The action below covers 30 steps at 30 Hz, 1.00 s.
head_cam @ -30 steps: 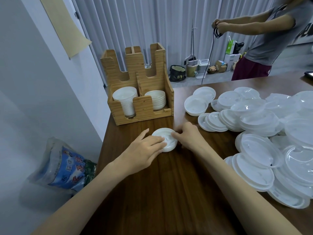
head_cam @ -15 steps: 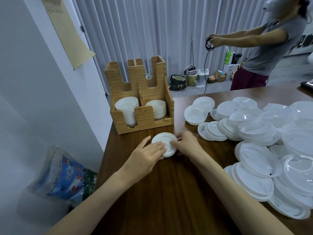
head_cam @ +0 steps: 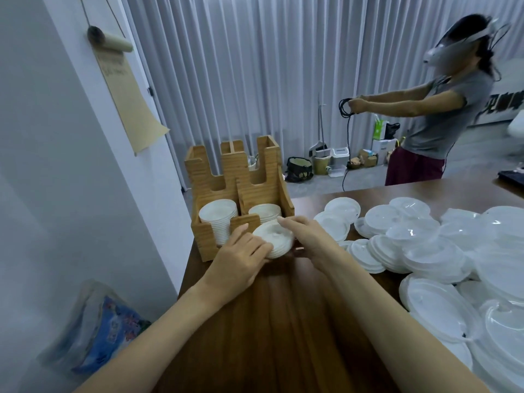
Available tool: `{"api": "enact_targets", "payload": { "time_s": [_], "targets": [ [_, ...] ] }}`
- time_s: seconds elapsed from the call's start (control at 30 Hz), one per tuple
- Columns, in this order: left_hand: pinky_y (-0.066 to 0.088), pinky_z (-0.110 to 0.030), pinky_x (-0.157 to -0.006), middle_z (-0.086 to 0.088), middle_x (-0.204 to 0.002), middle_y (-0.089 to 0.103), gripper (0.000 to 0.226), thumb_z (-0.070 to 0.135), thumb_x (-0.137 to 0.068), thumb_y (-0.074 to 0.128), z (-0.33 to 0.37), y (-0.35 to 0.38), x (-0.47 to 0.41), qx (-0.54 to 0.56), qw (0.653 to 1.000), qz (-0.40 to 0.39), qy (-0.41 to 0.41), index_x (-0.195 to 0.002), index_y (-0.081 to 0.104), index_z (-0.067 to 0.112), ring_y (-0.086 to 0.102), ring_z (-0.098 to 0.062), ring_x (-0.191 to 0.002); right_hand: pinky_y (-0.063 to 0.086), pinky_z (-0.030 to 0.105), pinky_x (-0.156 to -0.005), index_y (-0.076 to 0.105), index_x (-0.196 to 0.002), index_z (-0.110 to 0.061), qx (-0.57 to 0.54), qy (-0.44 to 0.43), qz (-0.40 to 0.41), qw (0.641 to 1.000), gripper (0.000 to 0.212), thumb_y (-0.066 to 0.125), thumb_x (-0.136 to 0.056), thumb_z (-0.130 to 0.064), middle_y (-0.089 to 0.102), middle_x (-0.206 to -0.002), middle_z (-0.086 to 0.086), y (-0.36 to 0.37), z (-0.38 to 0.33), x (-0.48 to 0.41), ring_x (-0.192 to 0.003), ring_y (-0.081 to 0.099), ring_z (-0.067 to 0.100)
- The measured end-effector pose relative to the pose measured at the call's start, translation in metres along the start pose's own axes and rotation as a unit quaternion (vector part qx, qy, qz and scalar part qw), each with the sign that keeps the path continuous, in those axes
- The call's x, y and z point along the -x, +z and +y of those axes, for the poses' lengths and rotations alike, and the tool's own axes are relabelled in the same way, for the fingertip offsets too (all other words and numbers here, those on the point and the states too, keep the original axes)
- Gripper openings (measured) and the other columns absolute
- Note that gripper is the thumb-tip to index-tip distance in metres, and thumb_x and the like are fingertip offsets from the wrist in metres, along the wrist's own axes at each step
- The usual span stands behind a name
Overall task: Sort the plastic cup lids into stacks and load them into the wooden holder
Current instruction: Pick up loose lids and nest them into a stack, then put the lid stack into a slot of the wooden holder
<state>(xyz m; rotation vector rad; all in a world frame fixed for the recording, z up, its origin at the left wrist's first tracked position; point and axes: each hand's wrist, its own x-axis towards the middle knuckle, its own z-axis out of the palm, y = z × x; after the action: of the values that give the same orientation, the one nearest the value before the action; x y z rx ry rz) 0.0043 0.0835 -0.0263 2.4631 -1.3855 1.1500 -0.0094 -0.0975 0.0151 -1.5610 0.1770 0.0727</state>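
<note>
Lid stack point(head_cam: 274, 241), tilted, is pinched between left hand point(head_cam: 241, 258) at eight o'clock and right hand point(head_cam: 310, 240) at three, wooden holder point(head_cam: 249, 188) just beyond at eleven.

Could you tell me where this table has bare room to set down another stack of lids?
The table is bare from its near edge up to the left hand and right hand holding the lid stack. Loose lids crowd its right side.
</note>
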Motion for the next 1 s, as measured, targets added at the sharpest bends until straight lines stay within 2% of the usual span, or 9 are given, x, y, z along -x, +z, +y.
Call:
{"api": "enact_targets", "payload": {
  "time_s": [0.1, 0.17, 0.23, 0.33, 0.5, 0.63, 0.73, 0.9, 1.0],
  "targets": [
    [0.046, -0.038, -0.096, -0.009, -0.092, 0.068, 0.024, 0.013, -0.078, 0.075, -0.006, 0.002, -0.015, -0.06, 0.998, -0.008, -0.005, -0.101, 0.069, 0.009, 0.065, -0.024, -0.088, 0.059, 0.04, -0.072, 0.051, -0.114, -0.015, -0.036, 0.022, -0.009, 0.999, 0.036, 0.068, -0.085, -0.027, 0.056, -0.101, 0.007, 0.01, -0.003, -0.006, -0.086, 0.062, 0.02],
    [0.048, -0.038, -0.091, -0.009, -0.09, 0.067, 0.026, 0.011, -0.08, 0.073, -0.006, 0.003, -0.026, -0.081, 0.997, -0.001, -0.006, -0.105, 0.068, 0.007, 0.063, -0.024, -0.085, 0.059, 0.036, -0.062, 0.04, -0.126, -0.013, -0.08, 0.028, 0.021, 0.996, 0.05, 0.067, -0.084, -0.018, 0.052, -0.108, 0.009, 0.017, -0.002, -0.013, -0.089, 0.06, 0.023],
    [0.047, -0.038, -0.091, -0.008, -0.09, 0.067, 0.024, 0.016, -0.087, 0.061, -0.006, 0.001, -0.033, -0.067, 0.998, 0.006, -0.012, -0.109, 0.066, 0.007, 0.061, -0.023, -0.085, 0.054, 0.029, -0.048, 0.042, -0.123, -0.01, -0.114, 0.023, 0.055, 0.992, 0.042, 0.06, -0.085, -0.009, 0.053, -0.109, 0.014, 0.02, -0.003, -0.02, -0.086, 0.059, 0.023],
    [0.038, -0.036, -0.102, -0.003, -0.092, 0.068, 0.026, 0.025, -0.091, 0.047, -0.013, 0.0, -0.039, -0.011, 0.999, 0.019, -0.048, -0.101, 0.067, 0.012, 0.061, -0.019, -0.088, 0.054, 0.033, -0.05, 0.049, -0.119, -0.008, -0.128, 0.019, 0.069, 0.989, 0.034, 0.052, -0.085, -0.005, 0.057, -0.116, 0.021, 0.017, -0.01, -0.032, -0.091, 0.061, 0.028],
    [0.039, -0.039, -0.102, -0.004, -0.091, 0.071, 0.019, 0.016, -0.078, 0.073, -0.03, 0.0, -0.049, -0.014, 0.998, 0.003, -0.068, -0.097, 0.07, 0.013, 0.066, -0.019, -0.085, 0.059, 0.047, -0.068, 0.048, -0.12, -0.01, -0.136, 0.002, 0.063, 0.989, 0.028, 0.054, -0.093, -0.014, 0.06, -0.107, 0.015, 0.018, -0.016, -0.041, -0.077, 0.066, 0.025],
    [0.046, -0.045, -0.095, -0.005, -0.086, 0.071, 0.018, 0.022, -0.077, 0.075, -0.036, 0.002, -0.061, -0.067, 0.995, -0.041, -0.067, -0.092, 0.071, 0.014, 0.067, -0.021, -0.079, 0.059, 0.039, -0.072, 0.047, -0.121, -0.013, -0.17, -0.007, 0.059, 0.984, 0.034, 0.056, -0.095, -0.032, 0.061, -0.114, 0.013, 0.024, -0.012, -0.05, -0.097, 0.066, 0.026],
    [0.048, -0.045, -0.092, -0.004, -0.08, 0.071, 0.012, 0.021, -0.076, 0.075, -0.046, 0.003, -0.07, -0.089, 0.99, -0.055, -0.095, -0.086, 0.071, 0.014, 0.066, -0.021, -0.075, 0.059, 0.034, -0.075, 0.05, -0.117, -0.015, -0.197, -0.017, 0.053, 0.979, 0.027, 0.05, -0.098, -0.033, 0.065, -0.107, 0.012, 0.022, -0.011, -0.055, -0.087, 0.07, 0.021],
    [0.042, -0.037, -0.095, -0.002, -0.083, 0.068, 0.013, 0.025, -0.086, 0.065, -0.061, 0.013, -0.084, -0.035, 0.978, -0.105, -0.175, -0.086, 0.071, 0.013, 0.059, -0.021, -0.082, 0.054, 0.036, -0.066, 0.068, -0.091, -0.001, 0.103, -0.051, 0.098, 0.989, 0.027, 0.049, -0.094, -0.019, 0.067, -0.086, 0.011, 0.023, 0.015, -0.056, -0.082, 0.064, 0.023],
    [0.034, -0.028, -0.089, 0.0, -0.095, 0.066, 0.022, 0.03, -0.092, 0.055, -0.06, 0.023, -0.092, -0.025, 0.969, -0.158, -0.185, -0.097, 0.07, 0.015, 0.055, -0.018, -0.093, 0.05, 0.04, -0.078, 0.069, -0.091, -0.003, 0.202, -0.075, 0.089, 0.972, 0.028, 0.046, -0.093, -0.018, 0.068, -0.089, 0.01, 0.027, 0.03, -0.054, -0.087, 0.062, 0.023]
  ]
}}
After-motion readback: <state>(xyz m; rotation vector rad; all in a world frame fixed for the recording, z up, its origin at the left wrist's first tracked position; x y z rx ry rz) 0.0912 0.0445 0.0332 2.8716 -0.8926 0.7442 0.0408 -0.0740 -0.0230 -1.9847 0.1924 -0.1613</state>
